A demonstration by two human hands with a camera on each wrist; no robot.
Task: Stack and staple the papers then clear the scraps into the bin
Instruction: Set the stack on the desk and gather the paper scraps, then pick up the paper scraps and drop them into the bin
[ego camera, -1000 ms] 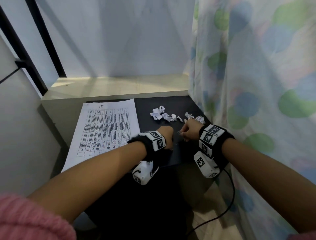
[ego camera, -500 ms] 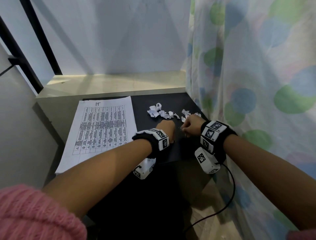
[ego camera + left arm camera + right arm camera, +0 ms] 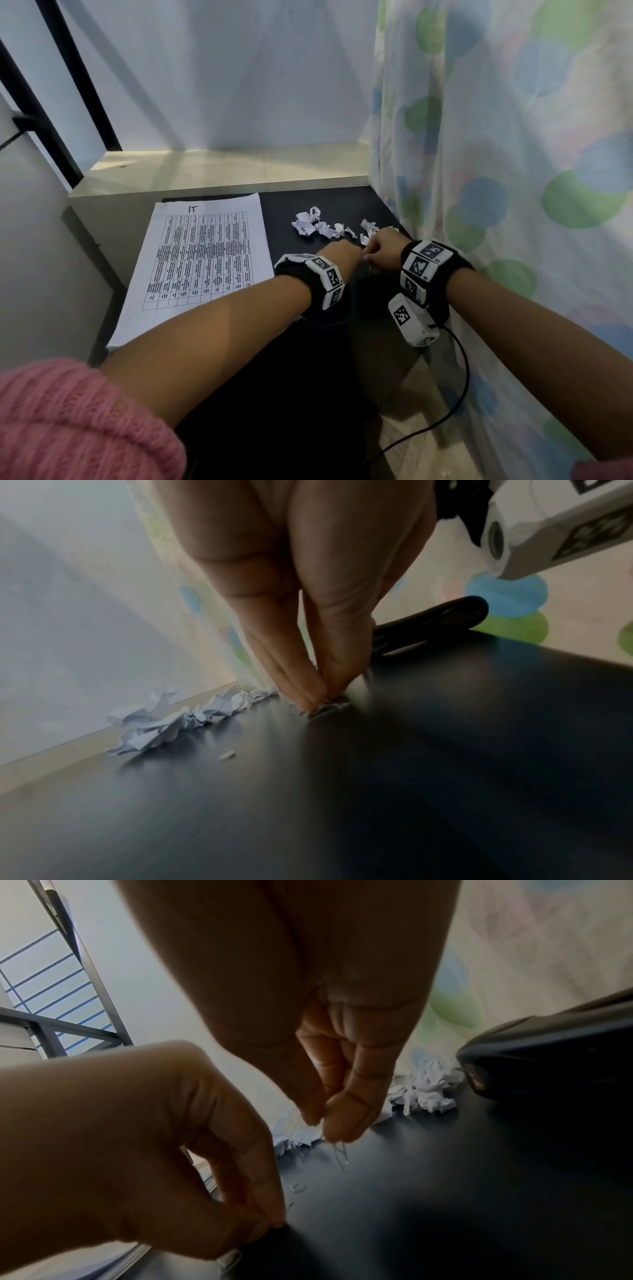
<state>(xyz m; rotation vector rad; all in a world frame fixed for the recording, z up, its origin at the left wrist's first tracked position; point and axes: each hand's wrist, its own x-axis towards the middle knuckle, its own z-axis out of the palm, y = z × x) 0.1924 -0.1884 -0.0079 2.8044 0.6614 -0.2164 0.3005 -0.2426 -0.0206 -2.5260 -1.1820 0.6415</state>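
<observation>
A printed paper stack (image 3: 202,260) lies on the left of the black table (image 3: 342,205). Crumpled white scraps (image 3: 318,224) lie in a row at the back right. My left hand (image 3: 354,251) pinches a small grey strip of staples (image 3: 327,708) against the tabletop. Close beside it, my right hand (image 3: 368,257) pinches a few thin bent staples (image 3: 341,1153) just above the table. A black stapler (image 3: 435,620) lies right behind the hands, near the table's right edge; it is hidden in the head view. Tiny bits (image 3: 297,1187) lie loose between the hands.
A spotted curtain (image 3: 496,171) hangs along the table's right edge. A pale ledge (image 3: 222,168) runs behind the table, with a black frame (image 3: 68,102) at the far left. A black cable (image 3: 459,377) hangs from my right wrist. No bin is in view.
Both hands have stayed close together and edged slightly forward toward the scraps. The head view has shifted a little; papers and scraps lie as before.
</observation>
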